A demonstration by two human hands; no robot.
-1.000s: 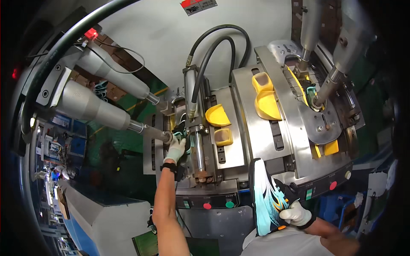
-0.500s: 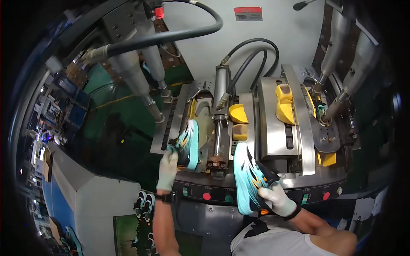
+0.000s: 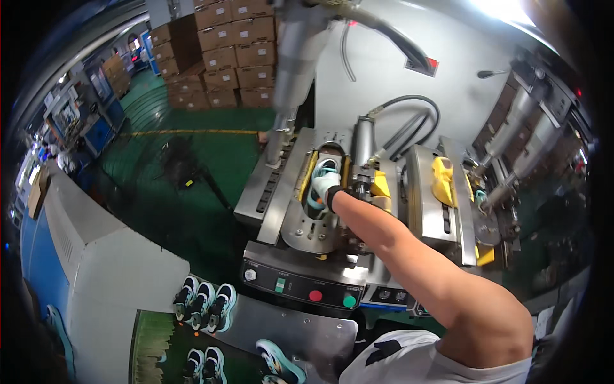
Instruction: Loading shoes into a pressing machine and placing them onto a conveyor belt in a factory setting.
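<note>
My right hand (image 3: 325, 185), in a white glove with a dark band at the wrist, reaches across to the left station of a pressing machine. Its fingers are closed on a teal and black sneaker (image 3: 327, 166), which sits in the metal cradle (image 3: 311, 230) between yellow side pads. The hand covers the middle of the shoe. Out of this view is my left hand. Another teal sneaker (image 3: 281, 361) lies by the lower edge, partly cut off.
A control panel (image 3: 300, 285) with coloured buttons runs along the machine's front. The right station bears a yellow pad (image 3: 442, 182). Several sneakers (image 3: 203, 304) stand in rows at lower left. A metal cylinder (image 3: 364, 137) rises between the stations. Cartons (image 3: 236, 57) are stacked behind.
The view has turned left. Both hands held a sneaker before; now my right hand has moved to the left station, onto a sneaker there, and my left hand has left the view.
</note>
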